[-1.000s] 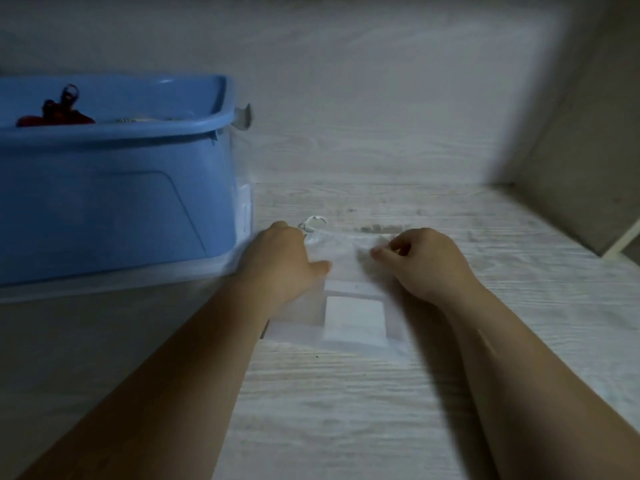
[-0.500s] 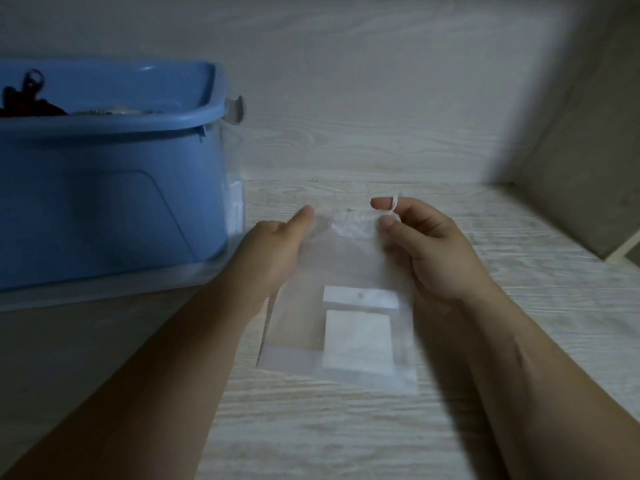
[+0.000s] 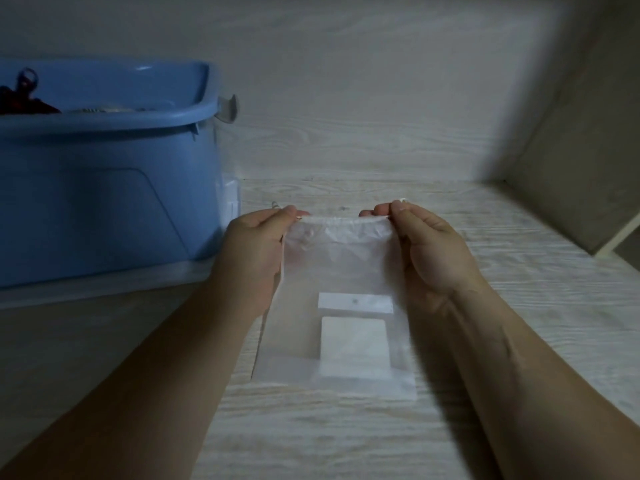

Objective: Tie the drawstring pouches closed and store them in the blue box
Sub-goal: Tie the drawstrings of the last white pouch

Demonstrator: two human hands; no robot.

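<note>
Translucent drawstring pouch at frame centre, mouth raised toward 12 o'clock, bottom edge resting on the pale wooden surface at 6 o'clock. Left hand at 9 o'clock of the mouth, thumb and fingers pinching the gathered hem. Right hand at 3 o'clock, pinching the opposite hem corner; white cord loop apparently caught at its fingertips. 2 white flat items inside the lower pouch. Blue box at 9 o'clock, just beside the left hand, open-topped, with a red object inside.

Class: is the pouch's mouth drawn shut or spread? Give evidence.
Spread, not shut: the pouch top, slightly puckered, stretches between left hand and right hand pinching its ends.
</note>
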